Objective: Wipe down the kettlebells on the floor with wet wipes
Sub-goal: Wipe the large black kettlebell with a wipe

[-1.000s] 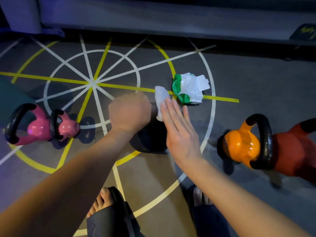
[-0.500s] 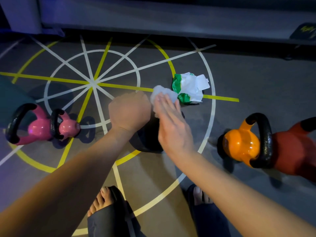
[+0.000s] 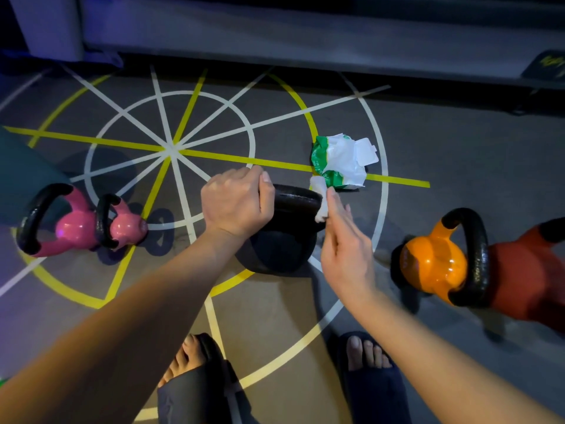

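Mid-floor, the left hand (image 3: 237,203) grips the handle of the black kettlebell (image 3: 281,243) while the right hand (image 3: 345,240), fingers straight, presses a wet wipe (image 3: 319,198) against the handle's free end; wrapping it around should clean better.

Wipe pack (image 3: 339,162) crowds the black kettlebell's (image 3: 284,240) far side; bare floor (image 3: 345,304) flanks it.

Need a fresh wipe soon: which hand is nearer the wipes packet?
Right. The right hand, pressing a wipe on the black kettlebell's handle, is just below the packet; the left hand grips the handle's other end.
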Motion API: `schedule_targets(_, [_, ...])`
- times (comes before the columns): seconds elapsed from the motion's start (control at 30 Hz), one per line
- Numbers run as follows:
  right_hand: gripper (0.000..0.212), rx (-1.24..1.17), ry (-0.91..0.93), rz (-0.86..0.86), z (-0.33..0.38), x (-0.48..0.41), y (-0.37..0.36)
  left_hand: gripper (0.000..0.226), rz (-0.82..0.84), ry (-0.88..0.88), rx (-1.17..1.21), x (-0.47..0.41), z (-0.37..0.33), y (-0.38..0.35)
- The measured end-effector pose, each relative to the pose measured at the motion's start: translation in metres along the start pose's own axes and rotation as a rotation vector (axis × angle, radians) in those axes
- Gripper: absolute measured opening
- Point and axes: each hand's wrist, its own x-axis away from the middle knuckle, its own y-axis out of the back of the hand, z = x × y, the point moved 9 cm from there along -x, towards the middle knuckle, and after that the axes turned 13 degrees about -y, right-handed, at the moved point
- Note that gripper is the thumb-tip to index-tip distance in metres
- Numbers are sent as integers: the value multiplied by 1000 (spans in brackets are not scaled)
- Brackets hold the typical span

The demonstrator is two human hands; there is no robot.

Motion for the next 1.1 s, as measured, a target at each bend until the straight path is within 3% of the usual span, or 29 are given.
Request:
schedule_targets(0.2, [45, 70, 293, 9, 71, -11, -29, 39, -2, 2, 29, 1, 2, -3])
schedule_targets(0.33, [48, 161, 387, 22, 67, -8, -23, 38, -9, -13, 35, 0, 1, -2])
schedule_targets(0.43, [50, 165, 352, 6, 36, -3, -6, 36, -29, -20, 14, 0, -1, 2])
schedule_targets(0.6, [58, 167, 135, 56, -16, -4, 5, 35, -19, -7, 23, 1, -1, 3])
schedule_targets(0.83, [44, 19, 319, 38, 66, -10, -22, 36, 8, 3, 39, 1, 1, -2])
schedule_targets(0.97, [42, 11, 322, 40, 37, -1, -7, 35, -5, 0, 48, 1, -1, 1])
schedule_targets(1.1, [43, -107, 192, 77, 6, -4, 10, 35, 20, 20, 66, 1, 0, 1])
